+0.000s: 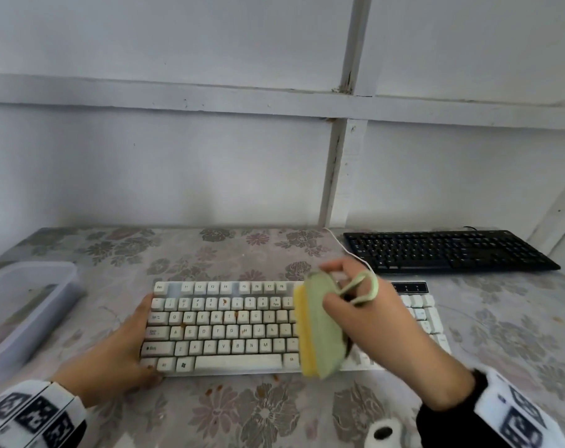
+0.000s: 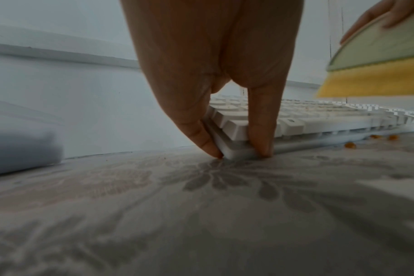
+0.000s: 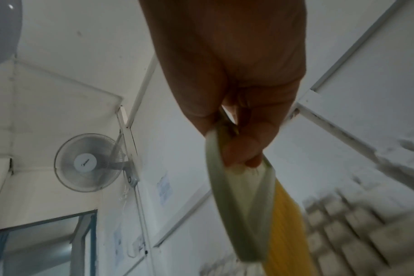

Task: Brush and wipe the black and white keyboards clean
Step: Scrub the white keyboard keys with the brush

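While the left hand (image 1: 119, 350) clamps the near-left corner of the white keyboard (image 1: 229, 328), thumb on the front edge and fingers along the left side, the right hand (image 1: 378, 321) grips a brush (image 1: 319, 328) just right of that hold, lifted above the keys. Largest of all is the pale paneled wall (image 1: 177, 163) crossed by painted battens; below it spreads the table (image 1: 268, 412), covered in a glossy cloth with grey and pink flowers. Beyond the right hand, well apart from the grip, lies the black keyboard (image 1: 449, 250), flat and matte. Cream keycaps on the white keyboard carry brown spots, and orange crumbs (image 2: 350, 145) sit by its front edge. Left of the holding hand stands a translucent plastic tub (image 1: 32, 305). Smaller, the brush has a curved green back, yellow bristles and a cord loop (image 1: 361, 287). From the right wrist view, a wall fan (image 3: 90, 162) shows.
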A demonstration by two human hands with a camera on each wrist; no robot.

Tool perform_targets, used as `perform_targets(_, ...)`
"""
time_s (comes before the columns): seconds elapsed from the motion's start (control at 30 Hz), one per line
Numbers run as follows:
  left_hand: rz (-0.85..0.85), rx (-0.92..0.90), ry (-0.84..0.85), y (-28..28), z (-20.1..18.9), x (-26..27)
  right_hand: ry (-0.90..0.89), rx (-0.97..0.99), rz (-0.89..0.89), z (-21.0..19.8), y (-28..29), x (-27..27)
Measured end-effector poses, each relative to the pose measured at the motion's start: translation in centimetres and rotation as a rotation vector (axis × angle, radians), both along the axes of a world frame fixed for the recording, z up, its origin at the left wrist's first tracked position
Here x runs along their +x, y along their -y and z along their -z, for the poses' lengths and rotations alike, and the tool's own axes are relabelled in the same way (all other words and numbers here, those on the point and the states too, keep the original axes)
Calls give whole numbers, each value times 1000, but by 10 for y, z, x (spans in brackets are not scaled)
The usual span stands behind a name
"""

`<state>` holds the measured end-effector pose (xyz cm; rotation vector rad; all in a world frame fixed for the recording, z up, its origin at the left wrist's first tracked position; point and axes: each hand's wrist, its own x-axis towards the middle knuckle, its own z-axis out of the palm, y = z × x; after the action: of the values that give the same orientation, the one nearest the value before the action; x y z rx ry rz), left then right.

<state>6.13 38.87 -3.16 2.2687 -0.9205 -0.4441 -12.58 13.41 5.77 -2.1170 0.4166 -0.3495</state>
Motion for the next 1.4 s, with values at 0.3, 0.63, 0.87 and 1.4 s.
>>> perform_targets(0.3,3,-7,6,-2,2,3,-26,-78,-8,14,3,19)
perform_targets(0.63,5,-18,-27,-1,-2,-1,-219,3,-206,18,-13,-13)
perform_targets(0.87,12,1,-26,-1,-4,-3,47,39,-23,-14,1,17)
perform_targets(1.4,-9,38,-21,-3,4,4,-143,55,-233,14,-14,11)
